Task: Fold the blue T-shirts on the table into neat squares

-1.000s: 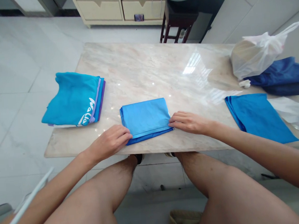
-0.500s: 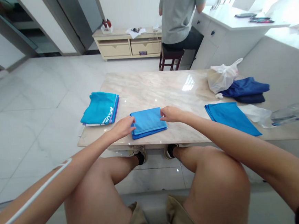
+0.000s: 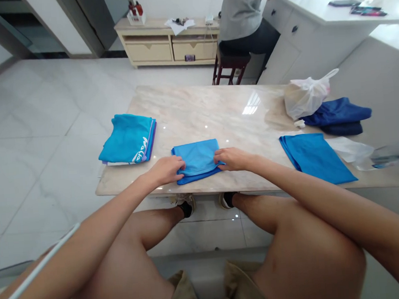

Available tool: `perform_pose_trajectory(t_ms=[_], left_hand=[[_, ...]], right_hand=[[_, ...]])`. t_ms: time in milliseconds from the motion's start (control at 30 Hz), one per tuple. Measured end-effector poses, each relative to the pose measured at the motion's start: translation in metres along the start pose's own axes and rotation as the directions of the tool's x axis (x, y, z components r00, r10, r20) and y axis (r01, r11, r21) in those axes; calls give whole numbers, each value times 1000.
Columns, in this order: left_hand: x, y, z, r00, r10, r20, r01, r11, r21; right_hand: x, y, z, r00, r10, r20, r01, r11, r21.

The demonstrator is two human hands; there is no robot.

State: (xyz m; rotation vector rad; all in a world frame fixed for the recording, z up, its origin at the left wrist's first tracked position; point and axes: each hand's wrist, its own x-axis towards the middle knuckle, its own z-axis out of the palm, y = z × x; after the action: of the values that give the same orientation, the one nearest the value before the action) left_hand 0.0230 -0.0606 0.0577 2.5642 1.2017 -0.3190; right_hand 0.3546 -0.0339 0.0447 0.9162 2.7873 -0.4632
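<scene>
With our left hand and right hand each pinching one side of the folded blue cloth near the table's front edge, we should tension both sides equally so the layers lie flat.

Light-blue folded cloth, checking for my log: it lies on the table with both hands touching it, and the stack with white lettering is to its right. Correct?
One slip: the stack with white lettering is to the left of the light-blue folded cloth, as the head view shows.
</scene>
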Motion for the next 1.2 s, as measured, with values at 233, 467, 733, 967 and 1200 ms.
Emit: perform_pose_trajectory(t_ms=[233,467,733,967,1200], left_hand=[[4,11,-5,998,-58,-1,58,998,-7],[19,52,-9,974,-78,-211,80,997,-1],[26,55,-7,985,-143,-95,149,988,49],[11,54,-26,981,-179,-79,180,984,11],[-8,43,-18,958,-272,96,286,939,-192]], right_hand=[[-5,1,1,996,65,-63,-60,995,75],[-3,-15,-14,976,174,-133,-165,983,79],[3,-25,-33,969,220,-109,-216,975,44],[-4,-29,-37,976,170,-138,-163,985,58],[-10,-23,-27,969,196,152,-228,945,235]])
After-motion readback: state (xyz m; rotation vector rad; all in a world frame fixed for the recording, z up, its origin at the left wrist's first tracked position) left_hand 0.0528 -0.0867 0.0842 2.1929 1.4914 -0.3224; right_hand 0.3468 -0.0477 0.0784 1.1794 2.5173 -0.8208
